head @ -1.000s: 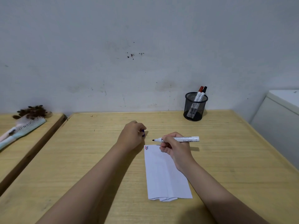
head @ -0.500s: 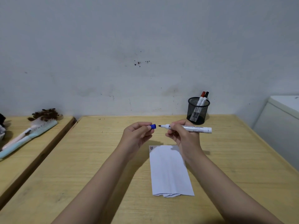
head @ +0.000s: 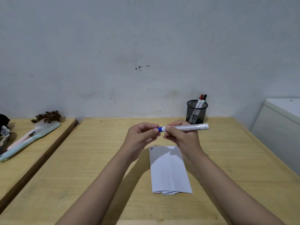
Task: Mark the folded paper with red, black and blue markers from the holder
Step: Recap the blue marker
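A white folded paper point(head: 168, 171) lies on the wooden table point(head: 97, 159), with small red, black and blue strokes at its top left corner. Above it, my right hand point(head: 183, 137) holds the white barrel of the blue marker point(head: 188, 127) level. My left hand point(head: 141, 135) pinches the blue cap point(head: 159, 129), which sits over the marker's tip. The black mesh holder point(head: 196, 112) stands at the back right, holding the red marker point(head: 200, 99) and the black marker point(head: 203, 99) upright.
A second wooden surface point(head: 32, 151) at the left carries a light-blue hairbrush point(head: 30, 140), a pink-handled brush and a brown fuzzy item point(head: 48, 116). A white cabinet point(head: 279, 127) stands at the right. The grey wall runs right behind the table.
Both hands rose from the paper. The left hand brought the blue cap to the marker's bare tip, and the cap now covers it.
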{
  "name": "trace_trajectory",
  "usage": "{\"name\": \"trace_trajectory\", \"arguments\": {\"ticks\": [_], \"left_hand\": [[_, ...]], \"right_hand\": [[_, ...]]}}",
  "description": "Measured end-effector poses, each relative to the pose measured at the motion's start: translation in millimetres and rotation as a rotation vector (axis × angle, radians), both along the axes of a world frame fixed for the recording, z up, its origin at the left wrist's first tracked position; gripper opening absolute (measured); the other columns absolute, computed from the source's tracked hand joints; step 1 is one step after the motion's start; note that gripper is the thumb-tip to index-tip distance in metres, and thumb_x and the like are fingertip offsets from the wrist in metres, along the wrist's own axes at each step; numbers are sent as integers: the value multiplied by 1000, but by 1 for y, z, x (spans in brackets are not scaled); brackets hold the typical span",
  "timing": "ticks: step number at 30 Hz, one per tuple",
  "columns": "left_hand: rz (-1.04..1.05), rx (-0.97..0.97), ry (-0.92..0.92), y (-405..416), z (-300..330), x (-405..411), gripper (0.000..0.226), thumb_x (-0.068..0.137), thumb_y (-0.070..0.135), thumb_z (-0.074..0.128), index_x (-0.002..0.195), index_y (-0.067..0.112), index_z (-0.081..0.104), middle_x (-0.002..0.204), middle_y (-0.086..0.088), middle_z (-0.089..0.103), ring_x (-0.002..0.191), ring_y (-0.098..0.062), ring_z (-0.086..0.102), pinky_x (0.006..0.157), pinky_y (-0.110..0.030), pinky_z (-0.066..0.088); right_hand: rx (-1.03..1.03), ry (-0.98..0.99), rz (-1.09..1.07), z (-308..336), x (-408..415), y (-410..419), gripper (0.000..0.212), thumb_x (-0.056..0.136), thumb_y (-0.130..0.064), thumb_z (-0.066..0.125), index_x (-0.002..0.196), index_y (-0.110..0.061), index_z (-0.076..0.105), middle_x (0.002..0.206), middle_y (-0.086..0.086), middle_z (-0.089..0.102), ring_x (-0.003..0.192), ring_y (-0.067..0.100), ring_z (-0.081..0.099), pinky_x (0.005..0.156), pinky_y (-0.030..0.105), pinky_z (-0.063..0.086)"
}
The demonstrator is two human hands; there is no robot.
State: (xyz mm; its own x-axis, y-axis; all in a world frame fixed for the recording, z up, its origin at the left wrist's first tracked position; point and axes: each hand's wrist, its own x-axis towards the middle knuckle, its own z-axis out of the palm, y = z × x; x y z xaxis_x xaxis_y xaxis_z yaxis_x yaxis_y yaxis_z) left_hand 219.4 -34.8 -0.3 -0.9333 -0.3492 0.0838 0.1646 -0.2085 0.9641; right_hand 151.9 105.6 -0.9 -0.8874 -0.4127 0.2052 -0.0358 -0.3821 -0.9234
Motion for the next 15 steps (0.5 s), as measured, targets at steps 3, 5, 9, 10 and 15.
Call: {"name": "trace_trajectory", "arguments": {"ticks": [3, 5, 9, 10, 15], "left_hand": [[41, -43, 46, -3, 5, 4, 14, 78, -6, 64, 81, 5, 71, 70, -5, 73, 66, -16, 68, 74, -23, 57], [68, -78, 76, -3, 7, 5, 14, 77, -5, 67, 79, 8, 72, 70, -4, 73, 67, -17, 68, 79, -27, 57], [78, -68, 98, 2, 1, 6, 13, 76, -3, 68, 81, 7, 74, 78, -9, 74, 73, -22, 67, 84, -34, 56], [98, -44, 98, 4, -1, 7, 13, 77, -4, 66, 82, 6, 73, 79, -9, 74, 74, -22, 67, 84, -33, 56], [321, -22, 86, 6, 1, 3, 12, 78, -1, 68, 78, 10, 72, 74, -2, 73, 69, -14, 67, 74, -23, 56]], "right_hand": [[-23, -3, 60, 4, 1, 3, 7, 78, 4, 69, 78, -3, 66, 67, 8, 66, 62, 20, 65, 73, 30, 59], [-54, -19, 74, 7, 1, 2, 7, 78, 3, 69, 79, -3, 67, 68, 9, 65, 63, 20, 65, 71, 28, 58], [-46, -8, 60, 10, 1, -5, 7, 79, 3, 69, 80, -3, 67, 70, 7, 67, 68, 18, 67, 66, 24, 57], [-35, -19, 58, 11, 1, -7, 6, 79, 1, 69, 80, -3, 67, 69, 7, 67, 68, 18, 66, 66, 23, 57], [239, -26, -126, 11, -6, -10, 28, 76, -29, 77, 70, -4, 67, 55, 3, 62, 47, 9, 59, 55, 24, 57]]}}
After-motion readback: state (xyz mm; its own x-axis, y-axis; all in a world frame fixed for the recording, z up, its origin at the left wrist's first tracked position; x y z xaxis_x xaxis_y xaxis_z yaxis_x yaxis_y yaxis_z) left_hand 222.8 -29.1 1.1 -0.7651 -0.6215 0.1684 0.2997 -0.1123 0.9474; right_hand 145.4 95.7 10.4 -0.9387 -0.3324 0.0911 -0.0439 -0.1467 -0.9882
